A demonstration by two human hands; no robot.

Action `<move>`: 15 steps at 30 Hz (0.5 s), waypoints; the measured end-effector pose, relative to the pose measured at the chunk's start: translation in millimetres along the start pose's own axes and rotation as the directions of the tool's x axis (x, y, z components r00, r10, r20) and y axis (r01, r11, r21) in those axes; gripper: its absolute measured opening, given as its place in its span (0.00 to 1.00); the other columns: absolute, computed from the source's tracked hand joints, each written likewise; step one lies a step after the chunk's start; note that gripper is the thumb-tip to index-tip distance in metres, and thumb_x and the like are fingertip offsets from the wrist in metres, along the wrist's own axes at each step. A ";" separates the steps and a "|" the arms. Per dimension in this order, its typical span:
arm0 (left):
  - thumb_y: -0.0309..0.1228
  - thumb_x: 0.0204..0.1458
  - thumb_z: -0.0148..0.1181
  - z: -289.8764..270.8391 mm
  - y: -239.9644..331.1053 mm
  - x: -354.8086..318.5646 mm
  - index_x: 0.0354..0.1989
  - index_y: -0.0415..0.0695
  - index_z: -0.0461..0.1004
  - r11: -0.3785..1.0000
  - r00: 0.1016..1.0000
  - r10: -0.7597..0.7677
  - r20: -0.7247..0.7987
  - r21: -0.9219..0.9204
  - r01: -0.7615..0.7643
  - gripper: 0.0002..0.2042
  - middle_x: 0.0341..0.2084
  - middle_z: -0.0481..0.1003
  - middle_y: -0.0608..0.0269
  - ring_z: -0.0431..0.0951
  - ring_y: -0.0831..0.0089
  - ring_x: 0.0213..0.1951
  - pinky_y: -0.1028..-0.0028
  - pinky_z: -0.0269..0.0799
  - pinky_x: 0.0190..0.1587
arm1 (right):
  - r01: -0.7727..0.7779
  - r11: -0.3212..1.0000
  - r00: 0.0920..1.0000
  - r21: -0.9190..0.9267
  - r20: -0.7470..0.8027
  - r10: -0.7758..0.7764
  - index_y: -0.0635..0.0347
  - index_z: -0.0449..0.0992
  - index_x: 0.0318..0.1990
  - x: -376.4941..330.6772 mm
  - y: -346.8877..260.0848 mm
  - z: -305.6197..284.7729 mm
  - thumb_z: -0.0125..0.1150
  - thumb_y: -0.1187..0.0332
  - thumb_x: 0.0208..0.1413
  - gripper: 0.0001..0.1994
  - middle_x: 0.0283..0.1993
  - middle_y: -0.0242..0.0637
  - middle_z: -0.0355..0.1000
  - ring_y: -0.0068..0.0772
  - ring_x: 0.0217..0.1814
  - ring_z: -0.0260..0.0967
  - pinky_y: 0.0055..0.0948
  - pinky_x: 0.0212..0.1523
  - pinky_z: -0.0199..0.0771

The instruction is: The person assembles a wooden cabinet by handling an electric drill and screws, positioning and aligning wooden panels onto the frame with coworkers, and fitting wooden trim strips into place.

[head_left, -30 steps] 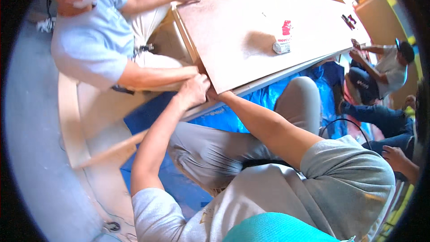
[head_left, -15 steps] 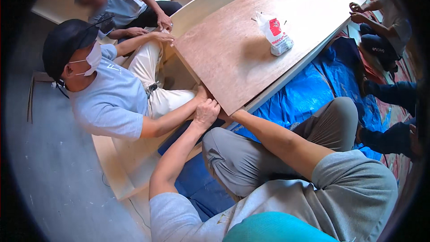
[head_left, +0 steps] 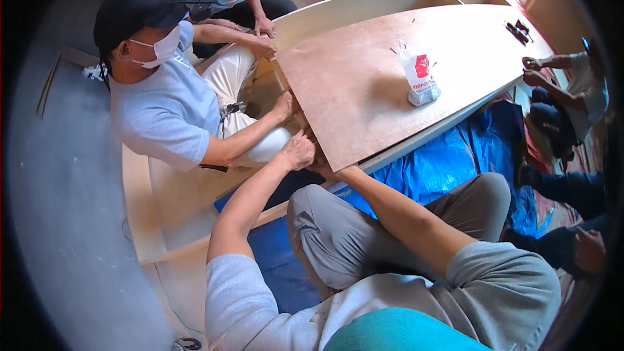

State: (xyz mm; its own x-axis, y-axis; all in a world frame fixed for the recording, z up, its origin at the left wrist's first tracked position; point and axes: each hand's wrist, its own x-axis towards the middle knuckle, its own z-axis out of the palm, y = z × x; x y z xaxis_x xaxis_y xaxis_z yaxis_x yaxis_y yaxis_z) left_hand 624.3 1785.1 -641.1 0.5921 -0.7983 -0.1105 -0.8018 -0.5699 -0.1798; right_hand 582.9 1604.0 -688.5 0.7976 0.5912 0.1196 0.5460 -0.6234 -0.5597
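Observation:
A large sheet of plywood (head_left: 354, 84) lies on a long pale wooden frame (head_left: 364, 3). Its near corner points toward me. My left hand (head_left: 299, 149) is at the sheet's short end with bent, closed fingers; their tips are hidden at the edge, so what they hold cannot be made out. Just under the near corner is my right hand (head_left: 327, 169), most of its fingers covered by the sheet. A co-worker's hand (head_left: 286, 105) touches the same short edge a little farther off, and that person's other hand (head_left: 262, 47) is by the far corner.
A white plastic bag (head_left: 421, 81) stands on the sheet, with dark hand tools (head_left: 519, 32) toward its far end. Blue tarp (head_left: 435, 149) covers the floor at right. A co-worker in a cap (head_left: 140, 16) sits close on the left; other people are behind and at right.
The masked co-worker's near hand has moved away from mine, farther along the short edge. My hands stay by the near corner, the left one shifting slightly. The whole view has shifted.

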 end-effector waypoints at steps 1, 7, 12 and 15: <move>0.38 0.46 0.60 3.5 -1.2 5.0 0.36 0.40 0.83 0.999 0.999 -0.034 0.039 0.002 0.034 0.15 0.44 0.81 0.52 0.76 0.56 0.57 0.58 0.67 0.63 | 0.107 0.986 0.984 -0.125 -0.126 -0.123 0.57 0.77 0.58 -2.3 -1.5 -1.4 0.60 0.42 0.59 0.30 0.59 0.52 0.73 0.55 0.65 0.67 0.49 0.69 0.61; 0.50 0.50 0.58 21.1 -5.5 50.2 0.62 0.54 0.76 0.894 0.988 -0.014 -0.152 -0.445 -0.056 0.30 0.63 0.73 0.56 0.68 0.50 0.65 0.50 0.56 0.72 | -0.033 0.999 0.999 0.015 0.008 0.033 0.56 0.78 0.57 -3.2 8.5 7.7 0.60 0.36 0.59 0.33 0.59 0.51 0.74 0.51 0.65 0.67 0.46 0.67 0.63; 0.51 0.49 0.58 29.8 -0.4 63.6 0.62 0.54 0.76 0.920 0.991 0.015 -0.134 -0.387 -0.067 0.31 0.64 0.73 0.56 0.67 0.50 0.66 0.51 0.56 0.72 | -0.123 0.945 0.992 0.302 0.061 0.109 0.52 0.75 0.61 -7.5 12.0 4.9 0.61 0.36 0.57 0.34 0.64 0.48 0.71 0.53 0.68 0.64 0.48 0.70 0.60; 0.51 0.49 0.58 34.0 0.8 63.7 0.63 0.55 0.76 0.923 0.992 0.019 -0.128 -0.378 -0.067 0.31 0.64 0.73 0.56 0.67 0.51 0.66 0.51 0.56 0.72 | -0.166 0.946 0.986 0.278 0.046 0.160 0.52 0.76 0.60 -6.5 5.9 -1.6 0.63 0.34 0.55 0.35 0.64 0.47 0.71 0.52 0.68 0.65 0.48 0.70 0.60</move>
State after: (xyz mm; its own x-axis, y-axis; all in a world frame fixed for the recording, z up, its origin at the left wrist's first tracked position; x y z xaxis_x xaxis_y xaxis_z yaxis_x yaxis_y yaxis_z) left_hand 664.1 1740.4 -681.5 0.5614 -0.8274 0.0126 -0.8104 -0.5467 0.2106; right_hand 581.3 1595.7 -691.3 0.8619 0.5071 -0.0093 0.3128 -0.5459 -0.7772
